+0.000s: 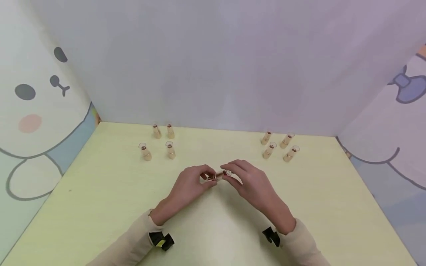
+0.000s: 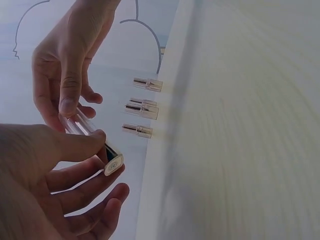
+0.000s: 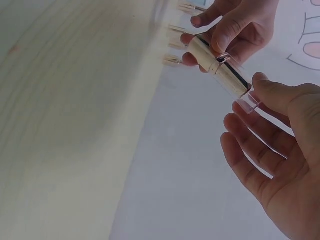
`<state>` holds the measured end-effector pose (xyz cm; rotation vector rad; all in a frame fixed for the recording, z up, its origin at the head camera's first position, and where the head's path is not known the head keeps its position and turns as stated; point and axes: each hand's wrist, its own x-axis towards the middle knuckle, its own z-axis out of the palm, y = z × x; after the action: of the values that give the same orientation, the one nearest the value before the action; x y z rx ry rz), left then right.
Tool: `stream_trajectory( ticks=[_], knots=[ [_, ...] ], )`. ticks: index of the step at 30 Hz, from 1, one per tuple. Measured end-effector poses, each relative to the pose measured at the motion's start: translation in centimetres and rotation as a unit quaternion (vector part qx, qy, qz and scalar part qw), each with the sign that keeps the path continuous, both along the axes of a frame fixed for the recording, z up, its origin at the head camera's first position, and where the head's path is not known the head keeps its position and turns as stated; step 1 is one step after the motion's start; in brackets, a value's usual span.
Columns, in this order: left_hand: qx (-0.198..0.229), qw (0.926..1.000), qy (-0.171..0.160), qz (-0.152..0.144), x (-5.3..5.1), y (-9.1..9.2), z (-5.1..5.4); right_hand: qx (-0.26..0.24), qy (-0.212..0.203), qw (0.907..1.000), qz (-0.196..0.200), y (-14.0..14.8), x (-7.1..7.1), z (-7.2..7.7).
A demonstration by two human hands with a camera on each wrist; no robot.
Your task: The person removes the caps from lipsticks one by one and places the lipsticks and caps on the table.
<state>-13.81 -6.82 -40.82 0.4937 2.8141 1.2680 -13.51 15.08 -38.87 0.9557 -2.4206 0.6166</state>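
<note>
A gold lipstick tube with a clear cap (image 3: pixel 227 72) is held above the table between both hands. My left hand (image 1: pixel 191 181) pinches its gold base between thumb and fingers. At the other end, my right hand (image 1: pixel 253 183) pinches the clear cap (image 3: pixel 248 103) with thumb and fingertips, its other fingers spread apart. The left wrist view shows the tube's flat base end (image 2: pixel 114 165) beside the left fingertips. Through the cap, the gold inner part shows in the right wrist view. Whether the cap is fully seated, I cannot tell.
Several similar lipstick tubes (image 1: pixel 170 150) stand upright at the back left of the pale yellow table (image 1: pixel 213 236). Several more tubes (image 1: pixel 291 153) stand at the back right. A plain pale wall (image 1: pixel 213 66) rises behind; cartoon-printed panels flank both sides.
</note>
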Motion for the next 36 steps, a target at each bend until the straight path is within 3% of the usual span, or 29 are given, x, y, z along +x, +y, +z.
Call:
stream_trajectory(
  ticks=[3, 14, 21, 29, 36],
  knots=[
    [0.004, 1.0, -0.005, 0.008, 0.1, -0.3, 0.6, 0.004, 0.005, 0.9999, 0.007, -0.1, -0.2, 0.3],
    [-0.018, 0.999, 0.041, 0.006, 0.0, -0.4, 2.4, 0.016, -0.004, 0.9998, -0.005, 0.2, -0.2, 1.5],
    [-0.011, 0.9985, 0.053, 0.005, 0.4, -0.1, 2.0, 0.012, -0.048, 0.9988, -0.005, 0.3, -0.2, 0.8],
    [-0.006, 0.9934, 0.114, 0.008, 0.8, -0.1, 1.5, -0.021, -0.078, 0.9967, 0.001, 0.4, 0.1, 0.3],
    [-0.024, 0.9897, 0.14, 0.017, 1.2, -0.2, 1.6, -0.046, -0.112, 0.9927, 0.001, 0.5, 0.4, 0.3]
  ],
)
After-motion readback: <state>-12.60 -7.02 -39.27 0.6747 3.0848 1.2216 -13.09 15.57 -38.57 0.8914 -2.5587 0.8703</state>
